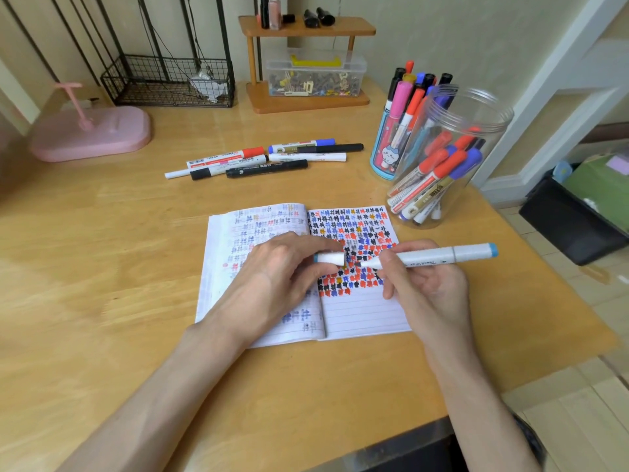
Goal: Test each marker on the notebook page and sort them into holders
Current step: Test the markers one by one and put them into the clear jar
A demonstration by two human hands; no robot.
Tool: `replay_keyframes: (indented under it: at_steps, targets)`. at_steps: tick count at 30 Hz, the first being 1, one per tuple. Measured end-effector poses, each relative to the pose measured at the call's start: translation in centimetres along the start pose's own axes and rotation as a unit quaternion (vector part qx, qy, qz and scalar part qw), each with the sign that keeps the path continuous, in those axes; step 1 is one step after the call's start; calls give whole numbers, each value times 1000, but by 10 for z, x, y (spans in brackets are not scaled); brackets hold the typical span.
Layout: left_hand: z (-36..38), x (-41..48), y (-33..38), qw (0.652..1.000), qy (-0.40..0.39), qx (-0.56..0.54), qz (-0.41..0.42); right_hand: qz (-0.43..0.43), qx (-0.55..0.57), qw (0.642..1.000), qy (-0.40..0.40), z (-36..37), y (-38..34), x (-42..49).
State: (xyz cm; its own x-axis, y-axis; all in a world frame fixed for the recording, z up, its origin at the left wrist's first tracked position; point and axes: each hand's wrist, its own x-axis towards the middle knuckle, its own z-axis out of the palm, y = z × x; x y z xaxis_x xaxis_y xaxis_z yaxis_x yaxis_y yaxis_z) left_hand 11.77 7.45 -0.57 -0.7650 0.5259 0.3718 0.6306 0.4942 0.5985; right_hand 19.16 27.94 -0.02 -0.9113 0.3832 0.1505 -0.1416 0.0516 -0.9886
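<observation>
Marker (pixel 432 256) | gripped in right hand (pixel 429 287) | cap (pixel 329 258) pinched in left hand (pixel 275 267)

A home desk, it seems: a wooden table (pixel 102 233) set against a plain wall (pixel 442 28), a small wooden shelf (pixel 306 27) carrying nail polish bottles (pixel 275 10) (hardly office gear), a wire basket (pixel 163 85), and a cartoon-printed cup (pixel 383 156) crammed with markers (pixel 401 97).

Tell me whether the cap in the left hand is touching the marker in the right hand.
Apart. The head view shows a strip of scribbled notebook page between the cap and the tip of the marker.
</observation>
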Motion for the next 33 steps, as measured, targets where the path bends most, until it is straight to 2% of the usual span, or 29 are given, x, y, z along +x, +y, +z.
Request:
replay_keyframes:
  at_steps: [4, 9, 13, 17, 22, 26, 29, 33]
  targets:
    - [2, 0, -1, 999, -1, -34, -20, -9, 18, 1000, -4, 1, -6, -4]
    - [0, 0, 3, 998, -15, -62, -7, -25, 14, 999, -38, 3, -6, -5]
    - [0, 1, 6, 998, -18, -61, 20, 9, 33, 997, -70, 3, -6, -5]
    - [0, 0, 4, 999, 0, -46, 3, 29, 40, 996, -76, 3, -9, -5]
    - [0, 1, 3, 999, 15, -33, -11, 45, 59, 996, -47, 2, -12, -5]
    - [-1, 1, 5, 998, 18, -49, -20, 13, 44, 999, -13, 3, -13, -4]
    - [1, 0, 9, 997, 6, -66, -25, -16, 68, 997, 42, 3, -15, -3]
    - [5, -2, 14, 999, -13, -32, -11, -48, 17, 994, 101, 5, -11, -4]
